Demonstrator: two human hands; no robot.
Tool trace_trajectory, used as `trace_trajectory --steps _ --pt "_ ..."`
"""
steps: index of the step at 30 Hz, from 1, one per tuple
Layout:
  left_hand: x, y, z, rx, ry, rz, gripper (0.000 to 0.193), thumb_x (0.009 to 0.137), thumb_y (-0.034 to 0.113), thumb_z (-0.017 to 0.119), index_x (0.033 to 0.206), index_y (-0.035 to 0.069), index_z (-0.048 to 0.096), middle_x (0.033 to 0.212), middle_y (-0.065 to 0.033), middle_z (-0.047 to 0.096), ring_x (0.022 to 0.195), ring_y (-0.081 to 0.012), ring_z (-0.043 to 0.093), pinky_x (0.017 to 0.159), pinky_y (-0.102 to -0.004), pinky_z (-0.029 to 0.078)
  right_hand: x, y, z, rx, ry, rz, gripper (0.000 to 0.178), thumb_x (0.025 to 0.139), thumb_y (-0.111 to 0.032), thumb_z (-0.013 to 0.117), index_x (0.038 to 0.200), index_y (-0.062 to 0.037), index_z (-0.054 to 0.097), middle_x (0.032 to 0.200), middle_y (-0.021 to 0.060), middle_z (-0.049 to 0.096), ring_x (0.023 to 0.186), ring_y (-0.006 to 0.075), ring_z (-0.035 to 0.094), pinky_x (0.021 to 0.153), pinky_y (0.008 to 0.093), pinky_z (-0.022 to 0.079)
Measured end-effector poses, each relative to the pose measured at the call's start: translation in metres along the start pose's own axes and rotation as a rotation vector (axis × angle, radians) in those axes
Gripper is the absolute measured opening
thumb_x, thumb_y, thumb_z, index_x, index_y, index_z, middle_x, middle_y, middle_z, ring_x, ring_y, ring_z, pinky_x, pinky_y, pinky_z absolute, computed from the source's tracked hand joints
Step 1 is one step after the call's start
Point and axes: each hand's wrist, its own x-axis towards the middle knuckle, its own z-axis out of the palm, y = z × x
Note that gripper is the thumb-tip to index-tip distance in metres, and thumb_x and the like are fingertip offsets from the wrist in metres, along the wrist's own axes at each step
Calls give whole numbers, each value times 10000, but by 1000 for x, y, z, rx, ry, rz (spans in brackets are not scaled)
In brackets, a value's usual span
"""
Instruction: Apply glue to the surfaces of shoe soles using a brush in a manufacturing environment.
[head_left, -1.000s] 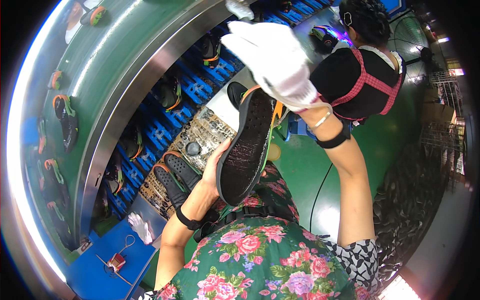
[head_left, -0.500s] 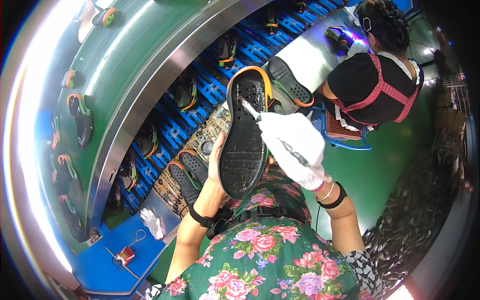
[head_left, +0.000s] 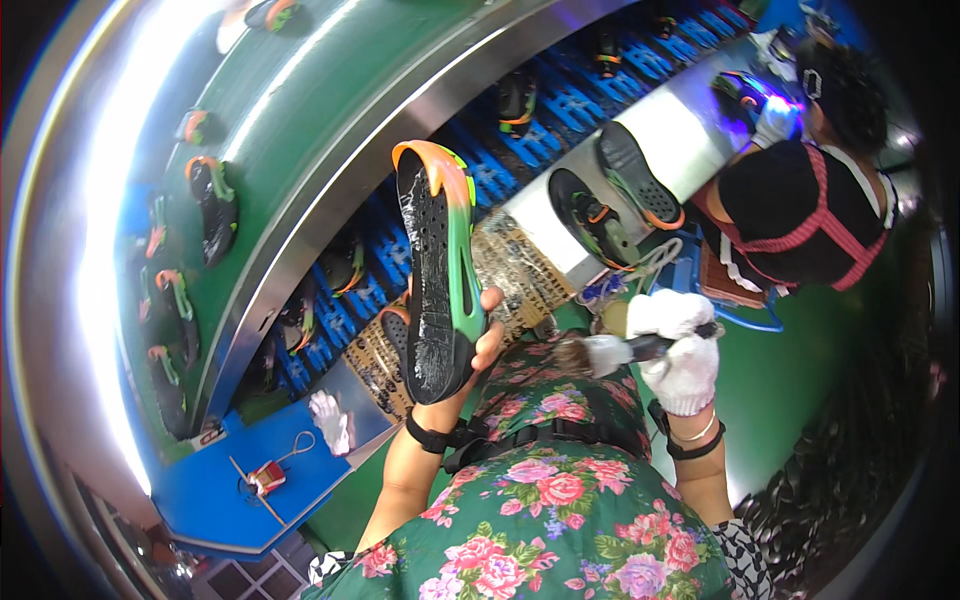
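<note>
My left hand (head_left: 488, 330) grips a shoe sole (head_left: 432, 270), black inside with an orange, yellow and green rim. The sole stands tilted on edge, its perforated inside looking wet and shiny, and my fingers wrap its right side. In a white knitted glove, my right hand (head_left: 684, 350) is closed round the dark handle of a brush (head_left: 606, 355). The bristles point left toward my apron, apart from the sole. A small yellowish thing beside the gloved fingers is too blurred to name.
More soles (head_left: 638, 178) lie on the pale bench, beside a rack of blue holders (head_left: 560, 110). A curved green conveyor (head_left: 290, 110) carries several soles at the left. A white glove (head_left: 332, 422) lies by the blue table (head_left: 200, 510). A co-worker (head_left: 800, 200) sits at the right.
The brush has left the sole's inside and moved right and down with my right hand. My left hand has shifted the sole left and turned it partly edge-on.
</note>
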Motion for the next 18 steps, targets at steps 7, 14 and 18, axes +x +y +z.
trace_trajectory --steps 7,14,18 --pt "-6 5 18 -240 -362 -112 591 1037 225 545 1588 253 334 1114 -143 481 620 -300 603 465 -339 508 -14 63 0 784 214 213 240 856 -42 703 1093 -19 682 1094 183 702 993 285 686 731 311 595" --pt "-9 7 35 -308 -420 -113 604 1072 231 490 1593 454 282 1053 -199 523 613 -355 622 439 -357 508 -7 86 5 795 266 342 252 883 -42 683 1125 29 684 1138 208 718 985 239 706 733 272 585" --pt "-1 15 34 -249 -473 -126 615 1071 211 487 1595 452 275 1091 -193 512 615 -347 627 433 -362 512 -2 89 2 773 225 336 220 900 -43 662 1104 32 690 1139 207 719 993 237 703 746 273 576"
